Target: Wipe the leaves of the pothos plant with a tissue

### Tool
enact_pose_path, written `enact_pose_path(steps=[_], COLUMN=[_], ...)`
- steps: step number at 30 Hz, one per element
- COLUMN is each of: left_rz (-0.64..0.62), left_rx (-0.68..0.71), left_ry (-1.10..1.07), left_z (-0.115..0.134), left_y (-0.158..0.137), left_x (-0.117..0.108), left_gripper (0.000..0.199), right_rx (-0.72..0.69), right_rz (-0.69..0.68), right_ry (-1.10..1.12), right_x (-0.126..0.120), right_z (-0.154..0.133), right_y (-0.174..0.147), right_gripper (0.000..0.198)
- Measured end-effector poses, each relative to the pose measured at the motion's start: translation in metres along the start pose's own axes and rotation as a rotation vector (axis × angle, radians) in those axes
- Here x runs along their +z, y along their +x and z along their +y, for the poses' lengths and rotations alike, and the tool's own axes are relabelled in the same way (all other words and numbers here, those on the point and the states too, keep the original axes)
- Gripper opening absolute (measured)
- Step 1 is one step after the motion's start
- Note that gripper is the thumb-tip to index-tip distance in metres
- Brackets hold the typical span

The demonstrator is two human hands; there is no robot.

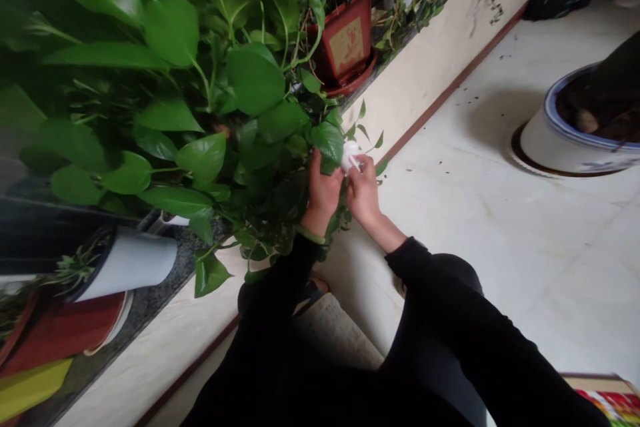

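My left hand is closed at the edge of a broad green leaf, its thumb pointing up along the leaf and its other fingers partly hidden. Close beside it, my right hand pinches a crumpled white tissue against the right side of that leaf. Both hands are nearly touching. The leaf belongs to a large bushy pothos plant that spreads over the ledge and hangs down past its edge. A few small leaves on thin stems stick out just beyond the tissue.
A red square pot on a saucer stands farther along the ledge. At the lower left are a white pot lying tilted in view and a brownish-red pot. A blue-rimmed white planter stands on the tiled floor, where dark bits lie scattered.
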State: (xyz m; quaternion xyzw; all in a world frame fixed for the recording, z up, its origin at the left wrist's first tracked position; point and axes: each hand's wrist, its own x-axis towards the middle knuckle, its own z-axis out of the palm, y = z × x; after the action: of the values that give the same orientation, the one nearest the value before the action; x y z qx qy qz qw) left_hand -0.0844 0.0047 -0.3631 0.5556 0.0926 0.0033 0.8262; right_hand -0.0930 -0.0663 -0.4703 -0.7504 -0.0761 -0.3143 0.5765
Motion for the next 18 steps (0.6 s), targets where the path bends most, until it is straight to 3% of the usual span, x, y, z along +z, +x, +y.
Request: enact_pose_path(steps=[5,9,12,18], left_rz=[-0.088,-0.045,-0.019,-0.060], left_rx=[-0.026,-0.039,-0.022,-0.050], left_ry=[-0.087,-0.056,-0.017,-0.141], left_z=[0.0008,0.0035,0.0041,0.0023], left_y=[0.0015,-0.0006,-0.0010,-0.0003], left_x=[-0.0009,0.0019,0.0025,0.0003], left_gripper=[0.053,0.055,0.058,0.049], right_rx=[-0.058,0.026,-0.043,0.001], right_rz=[-0.058,-0.046,-0.120,-0.037], right_ry=[0.005,0.022,0.037,0.044], right_x=[-0.0012,-0.0023,-0.0009,-0.0018], right_z=[-0.0012,-0.0027,-0.0041,-0.0067], right_y=[-0.0023,-0.0030,-0.0051,-0.0036], right_gripper=[0.043,0.043,0.047,0.041])
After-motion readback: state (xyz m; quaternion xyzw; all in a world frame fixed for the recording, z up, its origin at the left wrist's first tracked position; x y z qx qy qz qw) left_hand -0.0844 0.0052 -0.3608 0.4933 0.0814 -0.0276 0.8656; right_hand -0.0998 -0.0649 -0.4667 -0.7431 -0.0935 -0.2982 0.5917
